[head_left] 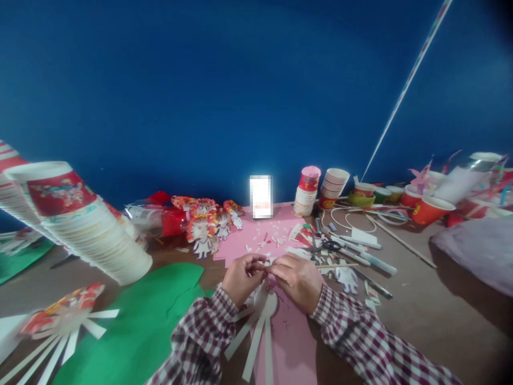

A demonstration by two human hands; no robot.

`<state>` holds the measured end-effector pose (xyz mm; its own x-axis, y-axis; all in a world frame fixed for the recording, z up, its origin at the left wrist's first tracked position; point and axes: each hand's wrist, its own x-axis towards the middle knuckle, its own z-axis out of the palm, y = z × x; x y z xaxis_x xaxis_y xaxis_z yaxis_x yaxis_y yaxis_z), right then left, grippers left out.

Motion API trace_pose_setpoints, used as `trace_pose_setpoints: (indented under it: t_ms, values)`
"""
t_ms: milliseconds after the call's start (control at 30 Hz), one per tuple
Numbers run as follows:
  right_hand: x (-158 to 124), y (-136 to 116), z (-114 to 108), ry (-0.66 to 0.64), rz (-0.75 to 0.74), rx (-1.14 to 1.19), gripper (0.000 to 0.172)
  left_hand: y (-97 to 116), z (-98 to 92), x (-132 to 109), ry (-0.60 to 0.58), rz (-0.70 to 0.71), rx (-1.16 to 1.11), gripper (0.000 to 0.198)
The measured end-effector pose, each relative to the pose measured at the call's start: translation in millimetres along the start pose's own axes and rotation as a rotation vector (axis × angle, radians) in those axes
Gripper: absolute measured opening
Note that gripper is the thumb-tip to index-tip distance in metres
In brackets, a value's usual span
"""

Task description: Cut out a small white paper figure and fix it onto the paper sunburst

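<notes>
Over the pink paper, my left hand (243, 279) and my right hand (295, 279) meet with fingers pinched together. Between them they hold a cut paper cup (265, 306), whose round base shows below the fingers and whose white strips fan out toward me. The exact spot being pinched is hidden by my fingertips. Just right of my right hand lies a small paper figure cutout (347, 279). Scissors (332, 245) rest beyond it among paper scraps.
Pink paper (286, 353) and green paper (148, 315) cover parts of the table. Left stands a tall leaning stack of paper cups (108, 240); another strip-cut cup (66, 315) lies nearby. Figure cutouts (203, 227), cup stacks (308, 198), pens (379, 263) and a thin stick (404, 243) lie beyond.
</notes>
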<state>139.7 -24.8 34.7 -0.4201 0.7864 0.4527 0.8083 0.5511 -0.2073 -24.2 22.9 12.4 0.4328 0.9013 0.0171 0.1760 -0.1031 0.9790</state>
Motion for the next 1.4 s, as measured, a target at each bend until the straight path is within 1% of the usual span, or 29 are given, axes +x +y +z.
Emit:
trace_pose_setpoints:
  t_ms: [100, 200, 333, 433, 633, 767, 900, 1100, 1267, 1400]
  values:
    - [0, 0, 0, 0.007, -0.001, -0.011, 0.014, 2, 0.0, 0, 0.004, 0.006, 0.029, 0.029]
    - [0, 1, 0, 0.026, 0.008, -0.011, 0.014, 8, -0.7, -1, 0.006, -0.004, 0.102, 0.024]
    - [-1, 3, 1, 0.019, 0.018, 0.008, 0.015, 14, -3.1, -3, -0.035, -0.016, 0.155, 0.026]
    - [-1, 3, 2, 0.011, 0.025, 0.015, 0.014, 12, -4.9, -2, -0.051, -0.011, 0.154, 0.026]
    - [-2, 3, 2, 0.003, 0.015, 0.008, 0.015, 5, -7.7, -1, -0.041, 0.069, 0.214, 0.023]
    - [-2, 1, 2, -0.027, 0.003, -0.003, 0.017, 6, -9.1, -1, -0.054, 0.092, 0.275, 0.022]
    - [-4, 0, 6, -0.006, -0.008, 0.014, 0.016, 9, -8.5, -2, -0.053, 0.097, 0.318, 0.021]
    - [-3, 0, 10, 0.052, 0.019, 0.034, 0.019, 11, -5.2, -4, 0.002, 0.05, 0.332, 0.021]
    - [-3, 0, 10, 0.034, 0.051, 0.016, 0.014, 7, -4.1, -4, 0.025, 0.022, 0.28, 0.019]
    - [-3, 0, 11, 0.018, 0.083, 0.014, 0.017, -1, -2.8, -2, 0.04, 0.008, 0.249, 0.018]
